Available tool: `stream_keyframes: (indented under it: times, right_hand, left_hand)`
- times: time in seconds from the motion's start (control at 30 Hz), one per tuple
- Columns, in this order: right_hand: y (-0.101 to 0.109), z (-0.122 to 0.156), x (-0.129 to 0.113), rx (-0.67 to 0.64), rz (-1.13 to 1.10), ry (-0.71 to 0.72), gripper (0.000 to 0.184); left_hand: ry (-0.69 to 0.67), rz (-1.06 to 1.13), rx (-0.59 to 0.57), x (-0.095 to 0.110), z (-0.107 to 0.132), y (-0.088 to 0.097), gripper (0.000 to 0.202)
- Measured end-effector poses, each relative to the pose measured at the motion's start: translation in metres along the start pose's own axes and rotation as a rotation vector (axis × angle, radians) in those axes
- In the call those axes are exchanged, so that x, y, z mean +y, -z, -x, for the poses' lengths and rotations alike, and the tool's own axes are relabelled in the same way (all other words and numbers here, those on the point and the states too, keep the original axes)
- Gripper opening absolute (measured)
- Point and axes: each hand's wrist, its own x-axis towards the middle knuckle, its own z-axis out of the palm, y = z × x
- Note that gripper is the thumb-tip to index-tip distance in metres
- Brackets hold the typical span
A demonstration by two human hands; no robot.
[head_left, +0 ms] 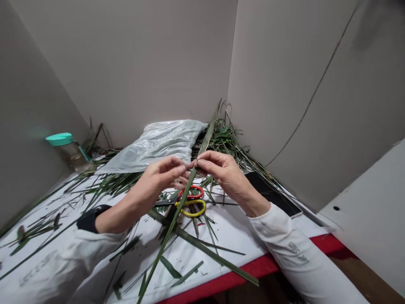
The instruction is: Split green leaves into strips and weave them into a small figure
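Right up close, the left hand and right hand are both gripping a long, narrow green leaf blade, pinching it between their fingertips, and the blade is slanting flat and glossy across them. Just under the blade, red-and-yellow-handled scissors are lying on the white tabletop. Beyond its tip, a heap of leaves is sitting, with a plastic bag left of the blade and a teal-lidded jar farther left.
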Motion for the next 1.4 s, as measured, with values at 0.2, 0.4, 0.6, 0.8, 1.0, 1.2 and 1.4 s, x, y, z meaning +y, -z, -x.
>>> stream_keyframes:
  times: [0.2,0.4,0.6,0.8,1.0,1.2,1.4]
  right_hand:
    - [-0.007,0.002,-0.003,0.116,0.100,0.109,0.009]
    - [-0.021,0.011,0.000,0.129,0.168,0.259,0.009]
    - [-0.031,0.021,0.007,0.116,0.156,0.294,0.009]
    - [-0.033,0.026,0.011,0.075,0.220,0.343,0.011]
    - [-0.031,0.024,0.014,0.100,0.310,0.349,0.012]
    - [-0.030,0.024,0.019,0.066,0.344,0.365,0.011]
    - [-0.035,0.029,0.017,0.082,0.319,0.342,0.009]
  left_hand:
    - [0.105,-0.061,-0.111,0.016,0.015,0.002,0.017]
    - [0.041,-0.250,-0.089,0.024,0.023,0.007,0.014]
    - [-0.131,-0.557,0.061,0.027,0.033,0.019,0.016]
    - [-0.173,-0.628,0.056,0.023,0.037,0.024,0.018]
    - [-0.231,-0.579,0.108,0.016,0.027,0.023,0.014]
    - [-0.211,-0.512,0.062,0.016,0.028,0.019,0.018]
    - [-0.182,-0.473,0.063,0.017,0.034,0.015,0.021]
